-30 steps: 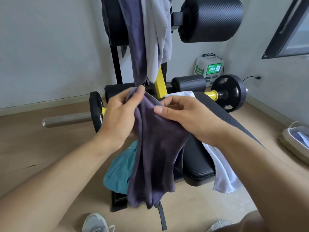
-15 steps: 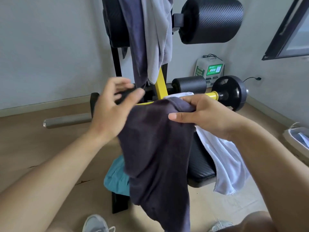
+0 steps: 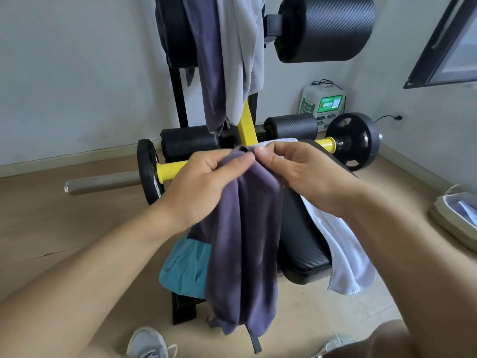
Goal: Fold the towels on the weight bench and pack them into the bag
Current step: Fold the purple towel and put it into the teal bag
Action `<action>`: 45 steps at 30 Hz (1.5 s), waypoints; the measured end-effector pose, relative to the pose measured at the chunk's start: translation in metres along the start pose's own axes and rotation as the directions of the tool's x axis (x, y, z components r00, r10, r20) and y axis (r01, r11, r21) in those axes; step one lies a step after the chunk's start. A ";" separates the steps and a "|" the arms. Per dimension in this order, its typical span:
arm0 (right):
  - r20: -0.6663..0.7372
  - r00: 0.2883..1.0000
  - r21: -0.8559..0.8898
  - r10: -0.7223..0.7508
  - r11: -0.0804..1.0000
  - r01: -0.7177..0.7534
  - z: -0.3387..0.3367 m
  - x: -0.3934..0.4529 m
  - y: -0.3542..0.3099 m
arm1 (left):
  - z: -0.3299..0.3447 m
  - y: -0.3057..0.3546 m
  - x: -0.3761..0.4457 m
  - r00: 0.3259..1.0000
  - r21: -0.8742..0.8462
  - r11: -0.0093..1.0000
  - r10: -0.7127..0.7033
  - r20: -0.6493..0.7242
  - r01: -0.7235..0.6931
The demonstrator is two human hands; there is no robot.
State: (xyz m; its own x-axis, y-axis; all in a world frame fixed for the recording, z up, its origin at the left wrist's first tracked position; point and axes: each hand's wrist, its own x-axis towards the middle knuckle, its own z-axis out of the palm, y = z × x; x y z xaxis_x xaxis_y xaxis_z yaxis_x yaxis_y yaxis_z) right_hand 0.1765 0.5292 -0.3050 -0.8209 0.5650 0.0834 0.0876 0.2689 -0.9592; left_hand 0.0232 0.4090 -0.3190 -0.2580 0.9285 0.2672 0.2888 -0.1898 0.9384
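the left hand and right hand pinch the top corners of the dark purple towel together, thumbs nearly touching, so it hangs doubled lengthwise in front of the weight bench — likely a first fold made in the air. its lower edge hangs just above the floor, with open room either side — a white towel and a teal one still lie draped over the bench, and the bag sits well apart at right.

Two towels hang over the upright behind the worktop, one towel drapes its right side, another its left, and the bag lies on the floor far right.
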 end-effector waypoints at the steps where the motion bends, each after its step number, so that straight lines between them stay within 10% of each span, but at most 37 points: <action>1: 0.031 0.999 0.030 0.017 0.999 -0.018 0.000 0.000 0.002 | -0.001 0.000 0.002 0.998 -0.085 0.996 -0.010 -0.059 0.005; 10: 0.235 0.964 -0.244 0.126 0.967 -0.067 0.026 0.007 0.028 | -0.020 0.004 0.014 0.889 -0.400 0.916 -0.204 -0.409 0.027; 20: 0.221 0.956 0.303 0.195 0.918 -0.257 0.039 0.012 0.025 | -0.067 -0.037 0.030 0.510 -0.613 0.787 -0.556 -0.656 0.071; 24: 0.296 0.912 0.192 0.285 0.917 -0.349 0.019 0.006 0.007 | -0.083 -0.040 0.032 0.465 -0.705 0.702 -0.594 -0.657 -0.099; 31: 0.390 0.859 0.107 0.331 0.910 -0.400 -0.018 -0.006 0.002 | -0.082 -0.040 0.027 0.555 -0.513 0.857 -0.401 -0.729 -0.055; 37: 0.239 0.964 0.335 0.113 0.922 -0.192 -0.013 -0.003 0.000 | -0.019 -0.016 0.000 0.959 -0.015 0.999 -0.034 -0.281 0.031; 45: 0.291 0.947 0.281 0.138 0.933 -0.222 -0.008 -0.003 0.007 | 0.008 -0.013 -0.005 0.969 0.115 0.992 -0.029 -0.245 0.059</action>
State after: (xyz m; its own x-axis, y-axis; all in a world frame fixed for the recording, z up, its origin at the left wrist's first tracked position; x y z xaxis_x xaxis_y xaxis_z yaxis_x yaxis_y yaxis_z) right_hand 0.1842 0.5358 -0.3097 -0.9294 0.3447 -0.1318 0.1055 -0.0942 -0.9900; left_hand 0.0277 0.4088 -0.3344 -0.4840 0.8273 0.2851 0.3768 -0.0971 0.9212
